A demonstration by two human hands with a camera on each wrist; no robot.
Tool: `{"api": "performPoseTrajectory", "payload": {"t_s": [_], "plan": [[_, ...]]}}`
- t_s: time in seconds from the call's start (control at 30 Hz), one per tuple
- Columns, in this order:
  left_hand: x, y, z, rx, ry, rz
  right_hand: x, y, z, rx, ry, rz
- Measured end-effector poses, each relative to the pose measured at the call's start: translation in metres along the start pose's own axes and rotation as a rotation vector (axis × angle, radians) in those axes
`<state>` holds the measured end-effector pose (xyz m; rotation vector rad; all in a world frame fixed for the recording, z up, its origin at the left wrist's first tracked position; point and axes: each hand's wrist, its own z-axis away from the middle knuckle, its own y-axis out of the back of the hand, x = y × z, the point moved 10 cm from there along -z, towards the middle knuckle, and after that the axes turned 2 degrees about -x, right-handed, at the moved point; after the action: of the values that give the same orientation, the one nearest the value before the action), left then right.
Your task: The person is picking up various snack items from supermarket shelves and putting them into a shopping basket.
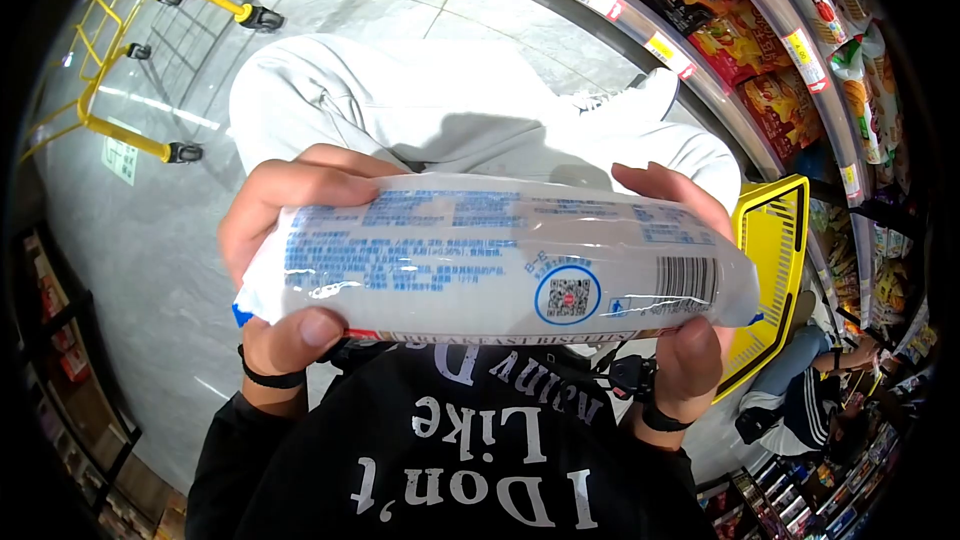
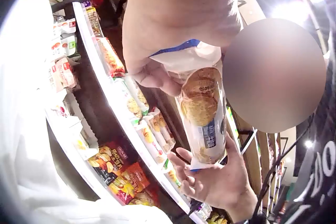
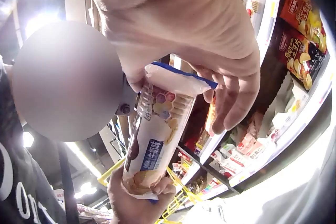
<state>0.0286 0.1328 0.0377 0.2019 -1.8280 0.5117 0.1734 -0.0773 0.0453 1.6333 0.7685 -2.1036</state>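
A long white pack of breakfast biscuits is held crosswise above the lap, its back side with blue print, a barcode and a QR code turned up in the head view. My left hand grips one end, thumb on the near edge and fingers over the far edge. At the other end my right hand holds the pack between its thumb and fingers. Biscuit pictures on the pack's front show in the left wrist view. The right wrist view shows the blue-edged end seal by the right hand's fingers.
Shelves with bags of chips and price tags curve along the right. A yellow basket stands beside the right hand. A yellow wheeled cart is at the upper left. Another person is low at the right.
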Motion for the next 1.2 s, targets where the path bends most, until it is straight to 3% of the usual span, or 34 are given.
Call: {"api": "performPoseTrajectory", "payload": {"t_s": [0.07, 0.2, 0.27, 0.47, 0.53, 0.6, 0.67, 0.9, 0.97, 1.2], "plan": [[0.002, 0.003, 0.002, 0.026, -0.02, 0.001, 0.011, 0.004, 0.004, 0.018, -0.14, 0.024], [0.009, -0.003, 0.0, -0.052, -0.15, 0.041, 0.017, 0.011, 0.01, -0.017, -0.158, 0.035], [0.01, -0.005, -0.002, -0.072, -0.178, 0.061, 0.008, 0.013, 0.009, -0.038, -0.03, 0.037], [0.017, -0.021, -0.008, -0.189, -0.292, 0.014, 0.004, 0.025, 0.009, 0.087, 0.004, 0.065], [0.018, -0.021, -0.009, -0.188, -0.265, 0.017, 0.0, 0.028, 0.01, 0.044, 0.055, 0.126], [0.009, -0.024, -0.011, -0.16, -0.111, -0.048, 0.0, 0.028, 0.013, 0.111, 0.049, 0.205], [0.009, -0.024, -0.009, -0.157, -0.122, -0.069, -0.006, 0.03, 0.014, 0.163, 0.114, 0.235], [0.015, -0.024, -0.013, -0.186, -0.211, -0.178, -0.01, 0.031, 0.013, 0.132, 0.273, 0.177], [0.015, -0.025, -0.013, -0.176, -0.212, -0.171, -0.017, 0.023, 0.011, -0.01, 0.397, 0.17], [0.019, -0.028, -0.012, -0.179, -0.235, -0.179, -0.019, 0.023, 0.012, 0.049, 0.396, 0.18]]}}
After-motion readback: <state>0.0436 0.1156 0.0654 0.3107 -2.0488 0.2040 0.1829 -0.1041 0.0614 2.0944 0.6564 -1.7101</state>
